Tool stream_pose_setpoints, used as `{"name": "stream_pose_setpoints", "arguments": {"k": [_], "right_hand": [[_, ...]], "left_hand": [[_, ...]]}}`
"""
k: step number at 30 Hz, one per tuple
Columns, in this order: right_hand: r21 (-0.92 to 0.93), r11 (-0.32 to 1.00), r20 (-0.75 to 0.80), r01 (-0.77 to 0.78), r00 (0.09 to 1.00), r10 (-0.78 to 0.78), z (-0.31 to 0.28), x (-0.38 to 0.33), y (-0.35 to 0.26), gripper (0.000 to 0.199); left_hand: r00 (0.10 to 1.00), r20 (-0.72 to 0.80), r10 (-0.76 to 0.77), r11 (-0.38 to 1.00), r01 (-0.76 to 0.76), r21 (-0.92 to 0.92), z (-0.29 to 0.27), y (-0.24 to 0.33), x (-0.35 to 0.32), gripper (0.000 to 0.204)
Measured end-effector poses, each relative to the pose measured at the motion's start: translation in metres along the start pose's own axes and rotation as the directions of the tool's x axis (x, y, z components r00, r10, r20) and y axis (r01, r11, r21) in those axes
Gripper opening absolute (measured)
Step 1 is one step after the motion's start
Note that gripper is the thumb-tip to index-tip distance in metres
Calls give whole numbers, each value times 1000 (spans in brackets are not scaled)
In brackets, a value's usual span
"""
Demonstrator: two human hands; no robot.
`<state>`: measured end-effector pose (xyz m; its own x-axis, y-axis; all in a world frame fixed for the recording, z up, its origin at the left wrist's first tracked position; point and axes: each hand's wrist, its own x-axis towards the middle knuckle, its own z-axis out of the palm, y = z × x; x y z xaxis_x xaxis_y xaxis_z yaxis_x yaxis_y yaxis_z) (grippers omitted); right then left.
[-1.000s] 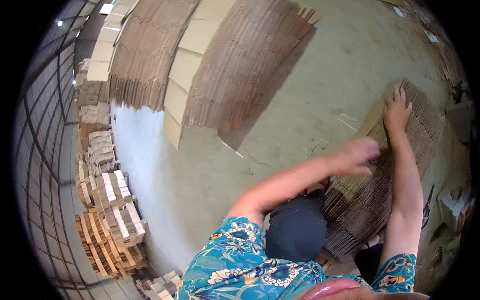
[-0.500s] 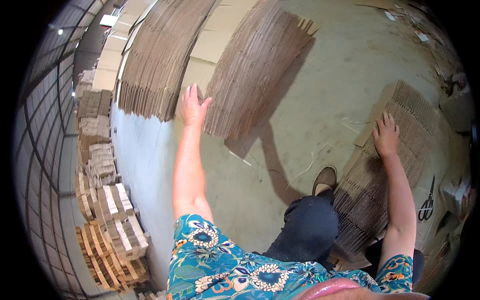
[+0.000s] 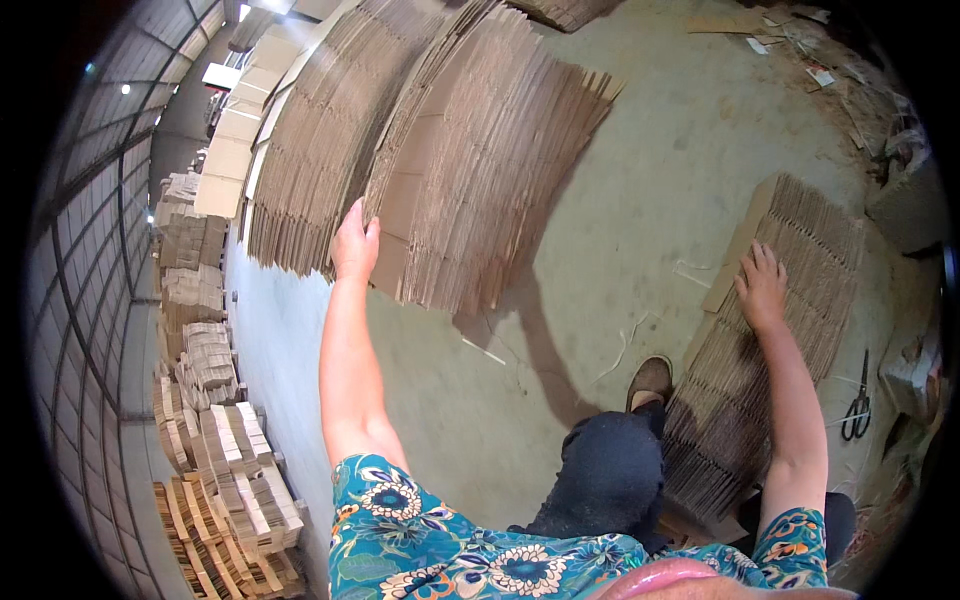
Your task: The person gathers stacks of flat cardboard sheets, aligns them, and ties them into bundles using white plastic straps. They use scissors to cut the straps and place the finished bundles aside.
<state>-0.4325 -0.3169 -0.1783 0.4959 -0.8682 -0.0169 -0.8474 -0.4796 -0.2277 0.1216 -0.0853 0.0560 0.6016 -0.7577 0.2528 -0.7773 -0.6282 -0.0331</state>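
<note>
My left hand [image 3: 356, 242] is closed on the near end of a narrow batch of flat cardboard sheets [image 3: 400, 120], thumb and fingers at its edge. This batch leans against a long row of cardboard sheets [image 3: 310, 150] on its left. To its right, past a bare tan sheet face, another thick row of cardboard sheets [image 3: 490, 170] stands on edge and slants. My right hand [image 3: 763, 290] rests with its fingers stretched out on top of a corrugated cardboard stack [image 3: 815, 240] beside my leg. The undersides of both hands are hidden.
Black-handled scissors [image 3: 856, 415] lie on the floor right of the stack. White strap scraps [image 3: 625, 345] lie near my shoe [image 3: 651, 380]. Bundled cardboard stacks [image 3: 245, 470] and wooden pallets [image 3: 215, 545] line the left. Debris [image 3: 850, 90] covers the floor at far right.
My left hand has moved slightly left, and a batch of sheets now stands upright against the left row where a tan face lay exposed. My right hand stays on its stack.
</note>
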Motion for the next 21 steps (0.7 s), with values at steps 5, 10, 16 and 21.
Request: {"name": "stream_pose_setpoints", "arguments": {"k": [5,10,16,21], "right_hand": [[9,1000,3,5,1000,-5,0,-1,3,41],[26,1000,20,14,1000,-15,-1,0,0,42],[32,999,43,14,999,-15,1,4,0,44],[22,1000,35,10,999,-11,-20,6,-13,41]], "left_hand": [[981,-149,-126,976,149,157,0,26,3,41],[965,-262,21,961,53,271,-9,7,15,32],[924,-367,105,974,-20,227,-74,29,-5,33],[940,-331,83,996,-64,70,-115,98,-65,36]]}}
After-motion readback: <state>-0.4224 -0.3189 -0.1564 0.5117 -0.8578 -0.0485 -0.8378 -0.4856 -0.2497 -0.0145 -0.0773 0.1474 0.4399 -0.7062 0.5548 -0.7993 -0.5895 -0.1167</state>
